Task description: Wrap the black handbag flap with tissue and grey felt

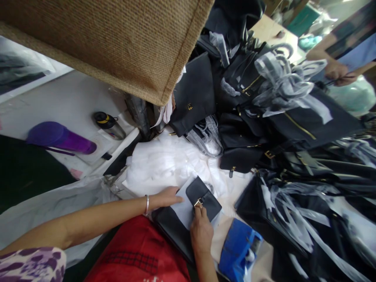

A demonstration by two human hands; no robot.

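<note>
A black handbag lies tilted on my lap. Its flap, with a gold-coloured clasp, rests over a white sheet. My left hand, wearing a bangle at the wrist, pinches the sheet's left edge with the thumb on top; its other fingers are partly hidden. At the clasp, the fingers of my right hand are closed on the small metal piece and its strap end. White wrapping material is heaped just beyond both hands.
Several black bags with plastic-wrapped handles are piled ahead and right. A blue packet lies right of my right hand. A burlap bag hangs close overhead. Left are a purple bottle and a dark-capped bottle. Another person's hands show top right.
</note>
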